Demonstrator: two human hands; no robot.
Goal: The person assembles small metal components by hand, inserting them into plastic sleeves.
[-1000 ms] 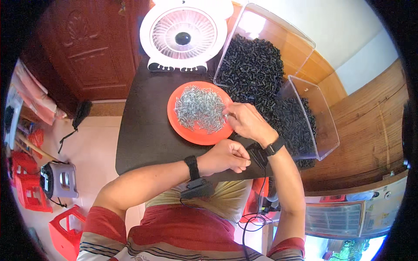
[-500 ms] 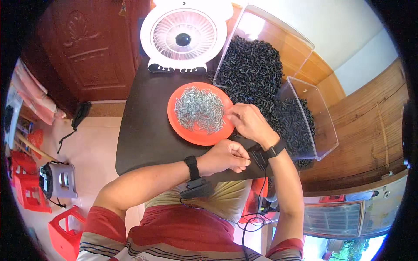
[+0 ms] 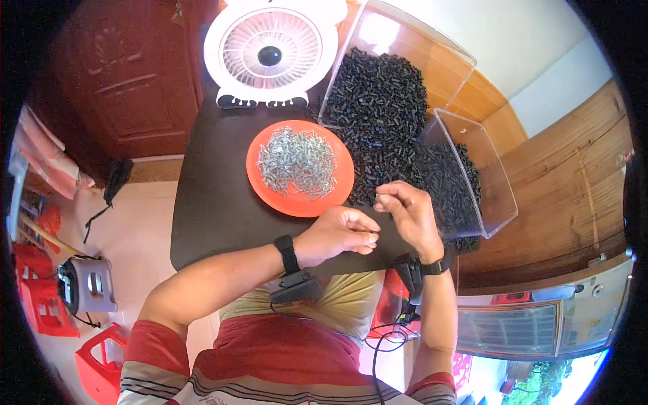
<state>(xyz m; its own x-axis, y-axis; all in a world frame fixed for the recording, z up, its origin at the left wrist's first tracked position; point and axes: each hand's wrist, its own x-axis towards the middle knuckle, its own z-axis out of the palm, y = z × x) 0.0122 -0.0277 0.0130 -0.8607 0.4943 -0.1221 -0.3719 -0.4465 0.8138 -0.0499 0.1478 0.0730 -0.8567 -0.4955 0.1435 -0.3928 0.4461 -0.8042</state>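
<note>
Two hands [image 3: 337, 237] [image 3: 414, 221] pinching, contents unclear, silvery pins [image 3: 297, 158], round red plate [image 3: 304, 206], black cylinders [image 3: 381, 94]

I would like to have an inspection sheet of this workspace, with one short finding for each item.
Surface: dark tabletop, smooth where bare.
Job's things: red-orange plate heaped with small silvery pieces; small black cylindrical pieces piled beside transparent plastic panels.
Clutter: white fan standing behind the plate.
Hands: left hand and right hand apart, fingers curled; anything held is too small to tell.
Cables: black cable looped below the table edge, in front of the person.
Surroundings: dark red door, red stool and grey stool at left.
</note>
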